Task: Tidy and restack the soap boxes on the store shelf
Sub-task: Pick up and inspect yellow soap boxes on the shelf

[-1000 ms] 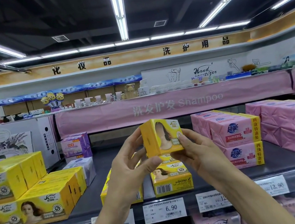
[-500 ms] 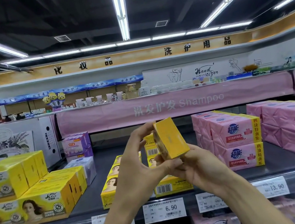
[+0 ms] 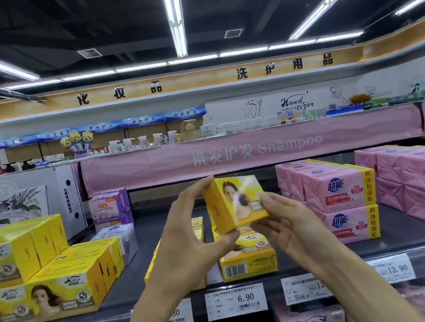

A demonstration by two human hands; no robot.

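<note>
I hold a yellow soap box (image 3: 235,202) with a woman's portrait up in front of the shelf, tilted, its picture face toward me. My left hand (image 3: 189,235) grips its left end between fingers above and thumb below. My right hand (image 3: 282,222) pinches its right lower corner. Below it, a short stack of the same yellow boxes (image 3: 248,258) stands at the front of the dark shelf (image 3: 397,241), barcode side out. Another row of yellow boxes (image 3: 198,229) is mostly hidden behind my left hand.
Larger yellow soap packs (image 3: 42,280) are piled at the left, purple and white boxes (image 3: 110,210) behind them. Pink wrapped soap packs (image 3: 339,197) fill the right side. Price tags (image 3: 235,301) line the shelf edge. A pink shampoo banner (image 3: 256,149) spans the shelf above.
The box has been turned in my hands: a second ago its portrait faced me, then a plain side showed, and now the portrait face shows again, tilted.
</note>
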